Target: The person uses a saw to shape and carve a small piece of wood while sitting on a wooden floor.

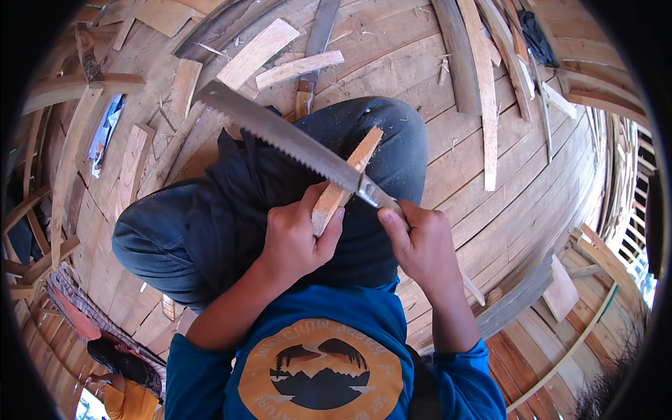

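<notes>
My left hand (292,232) is closed around the near end of a short wooden block (329,203), which slants up and away over my crossed legs. A handsaw (280,136) lies across the block, its toothed edge toward me and its blade reaching to the upper left. My right hand (422,241) grips the saw's handle (386,203), right of the block. Blade and wood overlap close to my left fingers; whether the teeth have cut into the wood I cannot tell. Under the block are my dark trousers (392,140).
Wood offcuts (257,52) and a second blade-like tool with a wooden handle (305,98) lie on the plank floor (413,70) ahead. Long boards (483,105) stretch along the right. Curved timbers (70,161) stand at the left. A person in yellow (129,399) is at the lower left.
</notes>
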{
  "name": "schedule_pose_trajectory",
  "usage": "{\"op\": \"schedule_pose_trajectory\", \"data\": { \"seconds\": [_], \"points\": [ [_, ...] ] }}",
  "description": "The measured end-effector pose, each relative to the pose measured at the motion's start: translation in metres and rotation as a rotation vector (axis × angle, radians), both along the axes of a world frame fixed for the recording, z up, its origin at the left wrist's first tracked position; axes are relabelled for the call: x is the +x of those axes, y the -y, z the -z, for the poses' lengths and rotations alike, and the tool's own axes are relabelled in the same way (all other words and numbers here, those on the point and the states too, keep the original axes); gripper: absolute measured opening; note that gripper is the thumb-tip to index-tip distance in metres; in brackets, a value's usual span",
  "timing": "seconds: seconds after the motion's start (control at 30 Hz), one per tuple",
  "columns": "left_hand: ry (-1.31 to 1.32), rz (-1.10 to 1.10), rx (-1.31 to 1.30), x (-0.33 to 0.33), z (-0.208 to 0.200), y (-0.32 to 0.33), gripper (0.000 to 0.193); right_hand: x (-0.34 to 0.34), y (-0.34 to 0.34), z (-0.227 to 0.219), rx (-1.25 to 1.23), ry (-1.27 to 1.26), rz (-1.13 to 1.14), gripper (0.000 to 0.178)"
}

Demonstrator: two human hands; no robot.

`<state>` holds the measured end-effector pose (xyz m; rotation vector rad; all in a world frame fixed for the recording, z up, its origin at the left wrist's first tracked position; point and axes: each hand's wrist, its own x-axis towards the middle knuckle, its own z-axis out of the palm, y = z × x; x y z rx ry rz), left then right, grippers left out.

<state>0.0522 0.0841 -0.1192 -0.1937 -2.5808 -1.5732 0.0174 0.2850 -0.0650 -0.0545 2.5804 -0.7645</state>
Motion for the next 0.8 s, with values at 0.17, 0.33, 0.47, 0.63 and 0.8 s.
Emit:
{"op": "schedule_pose_trajectory", "data": {
  "seconds": [0.17,0.33,0.47,0.63,0.8],
  "points": [
    [-0.032,0.007,-0.012,-0.006,0.0,-0.002,0.03,-0.011,-0.006,-0.003,0.051,-0.038,-0.091,0.059],
    [0.002,-0.001,0.034,0.006,0.0,-0.001,0.031,-0.005,-0.007,-0.007,0.081,-0.038,-0.098,0.06],
    [-0.029,-0.001,0.043,0.0,0.008,0.002,0.03,-0.003,0.003,-0.012,0.057,-0.092,-0.135,0.059],
    [0.02,-0.032,0.089,0.001,0.002,-0.003,0.029,-0.015,-0.009,-0.001,0.176,-0.08,-0.055,0.059],
    [0.0,-0.023,0.088,0.005,0.002,0.003,0.027,-0.027,-0.018,0.004,0.255,-0.104,-0.042,0.059]
  ]
}}
